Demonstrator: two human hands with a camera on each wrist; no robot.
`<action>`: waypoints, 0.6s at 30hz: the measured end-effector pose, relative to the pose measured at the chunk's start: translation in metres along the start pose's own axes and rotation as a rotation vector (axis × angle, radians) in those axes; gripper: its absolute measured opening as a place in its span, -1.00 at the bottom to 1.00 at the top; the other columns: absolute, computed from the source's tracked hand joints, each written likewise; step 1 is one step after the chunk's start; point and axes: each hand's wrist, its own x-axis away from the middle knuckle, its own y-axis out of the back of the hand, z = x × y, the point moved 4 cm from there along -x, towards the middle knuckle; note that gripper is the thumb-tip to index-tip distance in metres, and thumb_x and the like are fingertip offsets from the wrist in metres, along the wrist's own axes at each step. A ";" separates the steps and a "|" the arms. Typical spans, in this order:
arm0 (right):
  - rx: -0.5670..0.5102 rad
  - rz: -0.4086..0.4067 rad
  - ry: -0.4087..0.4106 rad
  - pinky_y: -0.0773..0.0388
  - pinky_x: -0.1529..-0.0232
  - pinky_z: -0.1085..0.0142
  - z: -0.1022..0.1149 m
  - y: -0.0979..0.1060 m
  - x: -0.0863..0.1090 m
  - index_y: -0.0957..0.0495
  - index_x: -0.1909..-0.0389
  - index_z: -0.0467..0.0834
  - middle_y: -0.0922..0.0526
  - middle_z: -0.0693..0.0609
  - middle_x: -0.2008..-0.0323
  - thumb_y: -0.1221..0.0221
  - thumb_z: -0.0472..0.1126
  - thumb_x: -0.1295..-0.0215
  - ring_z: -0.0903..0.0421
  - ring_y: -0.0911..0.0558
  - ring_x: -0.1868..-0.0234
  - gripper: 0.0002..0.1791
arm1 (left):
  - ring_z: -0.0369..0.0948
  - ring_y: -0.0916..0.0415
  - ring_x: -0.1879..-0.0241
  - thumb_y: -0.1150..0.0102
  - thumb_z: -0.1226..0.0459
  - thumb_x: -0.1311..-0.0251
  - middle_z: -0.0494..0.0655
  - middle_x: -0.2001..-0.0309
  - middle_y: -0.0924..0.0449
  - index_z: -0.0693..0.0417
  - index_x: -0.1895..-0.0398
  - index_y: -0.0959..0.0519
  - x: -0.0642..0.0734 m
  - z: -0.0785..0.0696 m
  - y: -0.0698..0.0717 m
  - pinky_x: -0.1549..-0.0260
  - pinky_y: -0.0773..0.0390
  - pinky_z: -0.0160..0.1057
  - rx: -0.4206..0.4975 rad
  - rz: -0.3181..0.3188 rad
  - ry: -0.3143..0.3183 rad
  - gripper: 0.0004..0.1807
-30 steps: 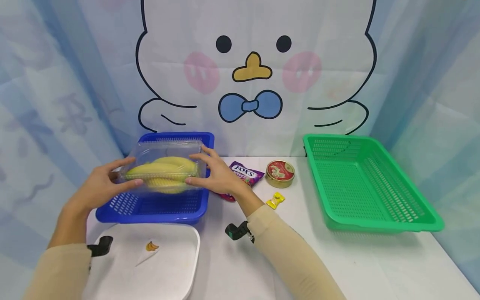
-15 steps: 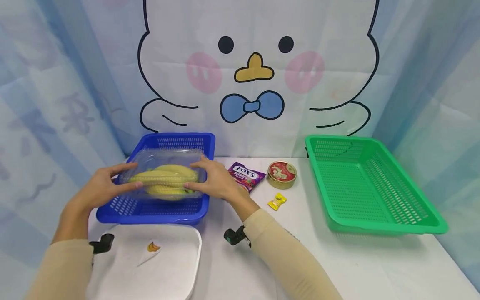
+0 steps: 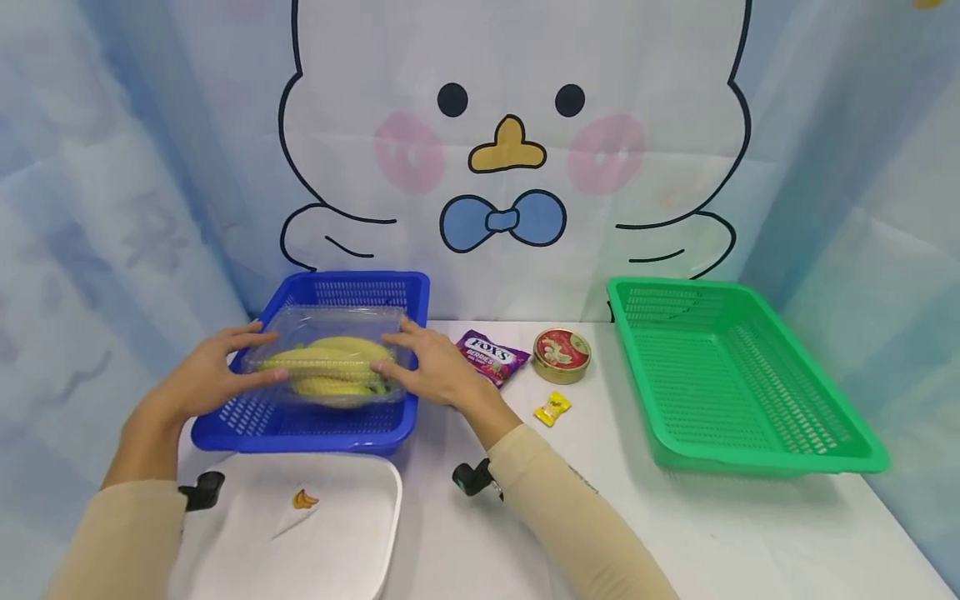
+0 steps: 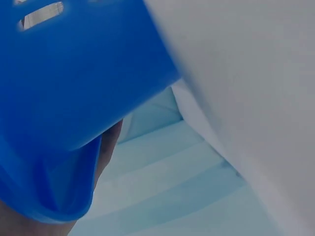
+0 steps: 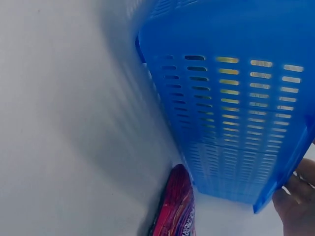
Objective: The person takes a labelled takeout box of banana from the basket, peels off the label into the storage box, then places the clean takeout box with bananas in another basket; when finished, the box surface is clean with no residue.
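Observation:
A clear plastic clamshell box (image 3: 337,318) with yellow bananas (image 3: 345,346) inside sits low in the blue basket (image 3: 367,442). My left hand (image 3: 210,375) holds its left end, thumb on the near side and fingers farther back. At the opposite end my right hand (image 3: 442,367) grips the box the same way. Yellow shows through the slots of the blue basket (image 5: 231,123) in the right wrist view, where part of my right hand (image 5: 298,206) appears by the rim. The basket wall (image 4: 74,73) hides most of my left hand in the left wrist view.
A white tray (image 3: 352,533) with a small banana picture (image 3: 303,499) stands in front of the basket. To the right lie a purple Fox's candy bag (image 3: 491,357), a round red-and-gold tin (image 3: 561,356) and a yellow wrapped candy (image 3: 552,409). A green basket (image 3: 750,458) stands farther right.
Both hands have lowered the clear box of bananas into the blue basket, and it has come slightly nearer. The candy bag, tin, yellow candy and green basket keep their places.

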 end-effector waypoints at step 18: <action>0.123 0.075 0.000 -0.35 -0.45 -0.04 0.006 -0.001 -0.005 -0.54 -0.37 0.10 -0.22 -0.08 -0.55 -0.27 0.34 -0.30 -0.09 -0.28 -0.53 -0.31 | 0.48 0.07 -0.49 -0.29 0.00 -0.38 0.42 -0.52 -0.11 0.19 -0.46 -0.38 -0.003 0.006 -0.006 -0.26 -0.02 0.62 -0.005 -0.014 -0.105 -0.28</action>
